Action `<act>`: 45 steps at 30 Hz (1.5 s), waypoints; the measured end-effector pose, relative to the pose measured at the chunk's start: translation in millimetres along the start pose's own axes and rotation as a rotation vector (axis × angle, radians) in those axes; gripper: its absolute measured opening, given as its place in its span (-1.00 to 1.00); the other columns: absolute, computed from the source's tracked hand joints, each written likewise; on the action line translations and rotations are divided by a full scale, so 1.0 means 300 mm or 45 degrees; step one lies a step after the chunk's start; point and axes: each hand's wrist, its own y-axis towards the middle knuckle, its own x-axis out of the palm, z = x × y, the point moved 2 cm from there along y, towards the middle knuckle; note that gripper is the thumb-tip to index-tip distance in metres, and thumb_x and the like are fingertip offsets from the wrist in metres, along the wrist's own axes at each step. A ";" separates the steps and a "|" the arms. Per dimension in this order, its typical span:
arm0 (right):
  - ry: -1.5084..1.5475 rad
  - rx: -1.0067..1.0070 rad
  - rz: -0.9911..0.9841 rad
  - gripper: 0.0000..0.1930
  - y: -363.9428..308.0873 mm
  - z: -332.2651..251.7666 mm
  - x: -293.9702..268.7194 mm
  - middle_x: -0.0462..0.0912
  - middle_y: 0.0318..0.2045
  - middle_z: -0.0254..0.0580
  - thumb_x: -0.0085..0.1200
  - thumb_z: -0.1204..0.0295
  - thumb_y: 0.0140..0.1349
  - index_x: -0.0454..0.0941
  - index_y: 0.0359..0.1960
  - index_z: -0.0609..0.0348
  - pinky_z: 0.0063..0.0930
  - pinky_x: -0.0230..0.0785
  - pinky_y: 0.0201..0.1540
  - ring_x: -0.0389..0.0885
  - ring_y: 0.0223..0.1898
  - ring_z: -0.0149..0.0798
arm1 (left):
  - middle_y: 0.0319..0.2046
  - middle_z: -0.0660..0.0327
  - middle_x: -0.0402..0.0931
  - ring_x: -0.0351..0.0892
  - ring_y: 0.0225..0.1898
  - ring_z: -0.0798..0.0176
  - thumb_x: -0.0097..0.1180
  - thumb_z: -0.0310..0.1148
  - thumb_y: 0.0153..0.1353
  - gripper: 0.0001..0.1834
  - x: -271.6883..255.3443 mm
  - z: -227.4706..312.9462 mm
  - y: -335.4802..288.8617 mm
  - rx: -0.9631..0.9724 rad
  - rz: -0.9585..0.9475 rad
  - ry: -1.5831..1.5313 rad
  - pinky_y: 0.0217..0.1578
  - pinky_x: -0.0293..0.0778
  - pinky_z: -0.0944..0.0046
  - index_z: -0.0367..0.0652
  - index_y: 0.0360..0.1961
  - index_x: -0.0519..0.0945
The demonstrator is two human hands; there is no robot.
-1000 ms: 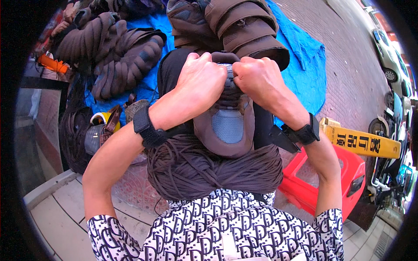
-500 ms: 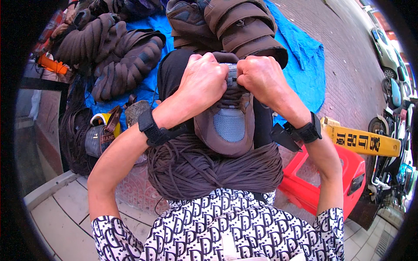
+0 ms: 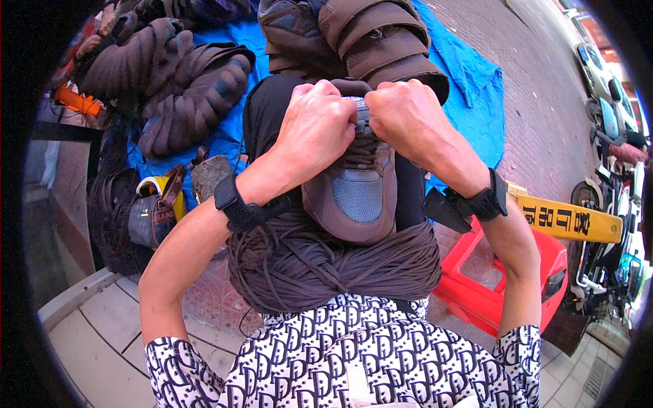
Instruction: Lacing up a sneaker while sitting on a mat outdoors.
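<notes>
A brown shoe upper with a blue-grey mesh toe rests between my thighs, toe toward me. Dark laces cross its front below the tongue. My left hand is closed at the left side of the tongue, knuckles up. Opposite it, my right hand is closed at the right side. Both touch the upper near its ankle opening; the fingertips, and whatever they pinch, are hidden behind the knuckles. Across my lap lies a thick bundle of dark cords, just below the toe.
Stacked brown shoe uppers and coiled rows of them lie ahead on a blue tarp. A red plastic stool and a yellow board stand right. More dark cords hang left by a yellow-and-dark object.
My right hand has shifted slightly left and up, its wrist swinging outward to the right. The left hand has hardly moved. The shoe upper stays in place.
</notes>
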 end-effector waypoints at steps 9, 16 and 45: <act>0.056 -0.073 0.035 -0.85 0.005 0.025 0.031 0.57 -0.59 0.05 0.00 0.41 -0.15 0.57 -0.66 0.20 -0.22 0.45 -0.44 0.59 -0.52 -0.01 | -0.48 0.16 0.48 0.43 -0.23 0.14 0.10 -0.49 -0.21 -0.90 -0.002 0.000 -0.004 -0.005 0.053 -0.052 -0.12 0.29 0.14 -0.19 -0.55 0.53; 0.124 0.002 0.135 -0.86 -0.025 0.028 0.034 0.57 -0.59 0.06 0.00 0.43 -0.15 0.56 -0.65 0.22 -0.23 0.45 -0.46 0.59 -0.52 -0.01 | -0.48 0.17 0.48 0.44 -0.24 0.14 0.10 -0.49 -0.21 -0.91 0.000 -0.001 -0.004 -0.007 0.073 -0.074 -0.14 0.29 0.15 -0.18 -0.57 0.53; 0.017 -0.088 0.095 -0.84 0.005 0.012 0.029 0.57 -0.60 0.04 0.00 0.39 -0.11 0.57 -0.66 0.20 -0.24 0.45 -0.46 0.60 -0.52 -0.02 | -0.46 0.18 0.49 0.44 -0.22 0.16 0.12 -0.52 -0.23 -0.86 0.002 -0.006 -0.012 0.068 0.115 -0.066 -0.13 0.30 0.15 -0.18 -0.53 0.53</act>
